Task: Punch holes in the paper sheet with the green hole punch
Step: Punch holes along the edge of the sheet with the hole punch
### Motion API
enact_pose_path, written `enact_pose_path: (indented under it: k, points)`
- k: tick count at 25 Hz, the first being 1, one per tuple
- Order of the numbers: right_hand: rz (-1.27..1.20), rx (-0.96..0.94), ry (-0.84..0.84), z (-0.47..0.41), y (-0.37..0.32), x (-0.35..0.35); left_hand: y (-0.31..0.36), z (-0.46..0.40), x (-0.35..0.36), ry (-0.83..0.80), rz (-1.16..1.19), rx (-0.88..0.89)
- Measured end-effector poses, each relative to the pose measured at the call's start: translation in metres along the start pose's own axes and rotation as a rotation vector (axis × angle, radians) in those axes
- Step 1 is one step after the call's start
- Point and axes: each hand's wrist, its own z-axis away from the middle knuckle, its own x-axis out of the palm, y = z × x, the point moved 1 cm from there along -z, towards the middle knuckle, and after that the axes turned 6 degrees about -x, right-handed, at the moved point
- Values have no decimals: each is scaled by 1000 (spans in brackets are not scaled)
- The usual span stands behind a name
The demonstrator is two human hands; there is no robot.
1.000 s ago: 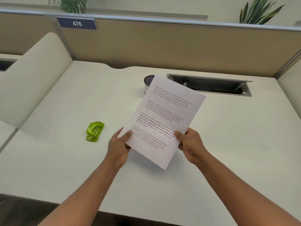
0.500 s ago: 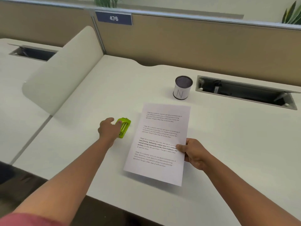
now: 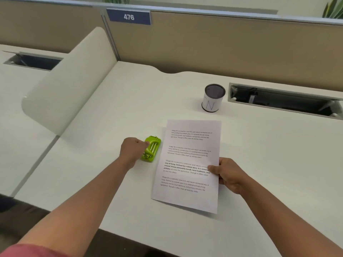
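Observation:
The green hole punch [image 3: 151, 151] lies on the white desk [image 3: 111, 182], left of the paper sheet [image 3: 189, 164]. My left hand [image 3: 131, 151] rests against the punch's left side with its fingers curled onto it. The sheet, printed with several text paragraphs, is held just above the desk, its near edge raised. My right hand [image 3: 229, 174] pinches the sheet's right edge, thumb on top. The sheet's left edge sits close beside the punch without touching it.
A white cup with a dark top [image 3: 212, 98] stands behind the sheet. An open cable tray slot [image 3: 284, 100] is cut into the desk at the back right. A curved white divider [image 3: 68, 89] rises at the left; a tan partition [image 3: 222, 43] backs the desk.
My left hand let go of the sheet and reached left onto the hole punch. The right hand alone lowered the sheet toward the desk, beside the punch.

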Motion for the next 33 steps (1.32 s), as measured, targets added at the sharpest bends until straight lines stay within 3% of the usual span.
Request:
enact_pose_path:
  k: [7, 14, 33]
  points:
    - [-26, -1, 107, 39, 8, -114, 23, 43, 86, -212, 66, 31]
    - [-66, 32, 121, 66, 28, -196, 39, 93, 169, -293, 45, 17]
    - [-69, 91, 117, 36, 40, -193, 44, 105, 191, -335, 1, -13]
